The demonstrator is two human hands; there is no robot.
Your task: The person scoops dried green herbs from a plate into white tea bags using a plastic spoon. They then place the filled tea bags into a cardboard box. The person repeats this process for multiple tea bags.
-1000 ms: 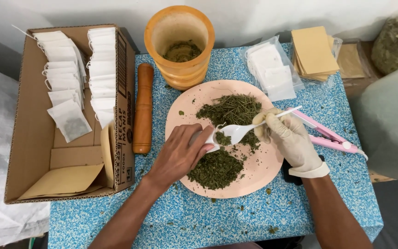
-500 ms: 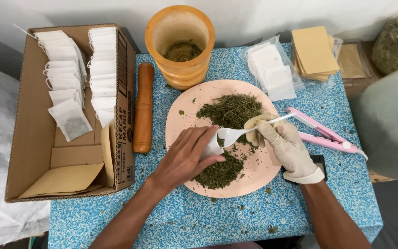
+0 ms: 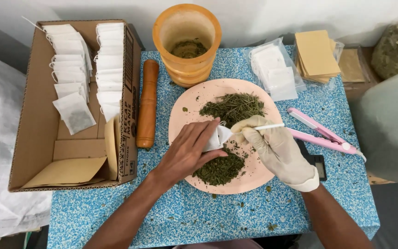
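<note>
Plate (image 3: 187, 103) holds dried herbs (image 3: 232, 107); box (image 3: 38, 120) holds sachets (image 3: 70, 55).

Even, soft daylight-like illumination, bright overall; no glare. Faint shadows only: under the round pink plate (image 3: 254, 182) at frame centre and inside the open brown cardboard box (image 3: 40, 120) at left. Focus sharp at centre; slight softness and wide-angle bending toward the corners.
</note>
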